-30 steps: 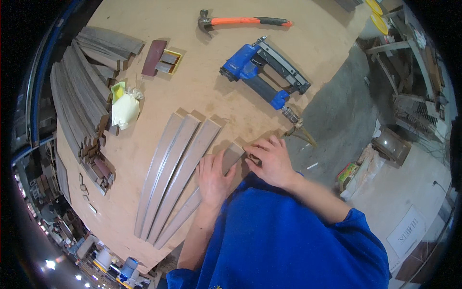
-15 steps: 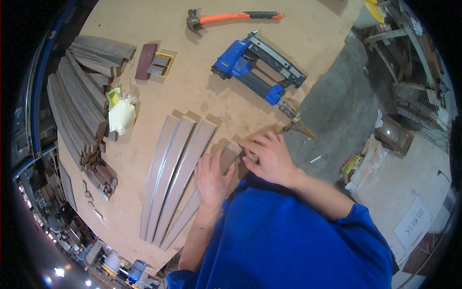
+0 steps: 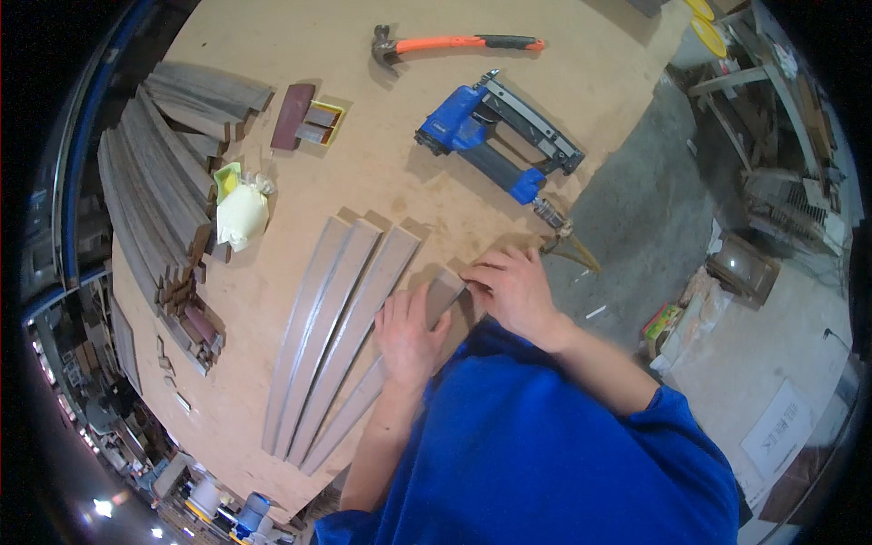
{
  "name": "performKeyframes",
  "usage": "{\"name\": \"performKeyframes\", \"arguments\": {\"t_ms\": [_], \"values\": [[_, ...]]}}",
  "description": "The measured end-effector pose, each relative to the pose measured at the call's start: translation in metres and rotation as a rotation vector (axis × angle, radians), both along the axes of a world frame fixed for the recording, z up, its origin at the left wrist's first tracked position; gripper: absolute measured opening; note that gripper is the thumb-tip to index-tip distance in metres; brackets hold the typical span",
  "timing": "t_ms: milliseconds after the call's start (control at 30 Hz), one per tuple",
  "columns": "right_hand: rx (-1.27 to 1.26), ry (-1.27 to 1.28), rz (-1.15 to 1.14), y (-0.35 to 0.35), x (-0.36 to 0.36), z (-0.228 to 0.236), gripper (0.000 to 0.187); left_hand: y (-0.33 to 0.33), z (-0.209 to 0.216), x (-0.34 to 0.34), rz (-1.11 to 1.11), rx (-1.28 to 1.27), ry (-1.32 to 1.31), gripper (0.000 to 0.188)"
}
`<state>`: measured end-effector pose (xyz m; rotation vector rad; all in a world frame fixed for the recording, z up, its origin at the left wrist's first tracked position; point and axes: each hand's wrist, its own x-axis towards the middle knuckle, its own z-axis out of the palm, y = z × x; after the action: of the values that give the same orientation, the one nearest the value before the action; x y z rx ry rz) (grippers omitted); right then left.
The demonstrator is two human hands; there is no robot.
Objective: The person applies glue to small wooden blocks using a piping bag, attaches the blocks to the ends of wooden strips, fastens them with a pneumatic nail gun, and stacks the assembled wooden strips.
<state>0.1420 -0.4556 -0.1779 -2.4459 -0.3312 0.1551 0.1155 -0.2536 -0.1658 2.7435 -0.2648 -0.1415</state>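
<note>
My left hand (image 3: 409,336) is wrapped over a brownish-grey wooden strip (image 3: 444,292), pressing it to the table, thumb on the right side and fingers on the left. At the strip's far end, my right hand (image 3: 511,291) has its fingers drawn together against the corner. Whatever lies between those fingertips is too small or hidden to make out. Left of my left hand lie several similar strips (image 3: 363,331), side by side and fanned slightly, with shiny lines along their edges. The held strip's middle is covered by my left hand.
Beyond my hands lie a blue nail gun (image 3: 495,136) with an air hose fitting and an orange-handled claw hammer (image 3: 454,43). Stacked dark wooden strips (image 3: 150,191), a pale glue bottle (image 3: 242,218) and a maroon block (image 3: 293,116) sit left. The table edge (image 3: 627,145) runs along the right.
My right fingers have closed in on the strip's end and bunched together. My left hand keeps its hold. The whole view has shifted slightly, so the table things appear farther right.
</note>
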Motion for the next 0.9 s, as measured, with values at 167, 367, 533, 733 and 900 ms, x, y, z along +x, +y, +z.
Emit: {"name": "performKeyframes", "arguments": {"t_ms": [167, 367, 533, 733, 900], "values": [[0.017, 0.029, -0.015, 0.0, 0.002, -0.001, 0.023, 0.001, -0.001, 0.0, -0.009, -0.001, 0.004, 0.054], [0.029, 0.024, -0.043, 0.0, 0.0, -0.005, 0.02, 0.0, 0.001, 0.001, -0.018, 0.007, 0.014, 0.053], [0.036, 0.044, 0.01, -0.004, 0.004, -0.001, 0.023, 0.0, -0.001, 0.0, 0.002, 0.014, 0.019, 0.053], [0.184, -0.078, -0.127, -0.028, 0.07, 0.018, 0.018, 0.001, 0.001, -0.002, 0.003, 0.011, -0.008, 0.051], [-0.009, -0.24, -0.249, -0.012, 0.139, 0.008, 0.058, 0.001, 0.0, -0.001, -0.003, -0.004, -0.031, 0.052]]}}
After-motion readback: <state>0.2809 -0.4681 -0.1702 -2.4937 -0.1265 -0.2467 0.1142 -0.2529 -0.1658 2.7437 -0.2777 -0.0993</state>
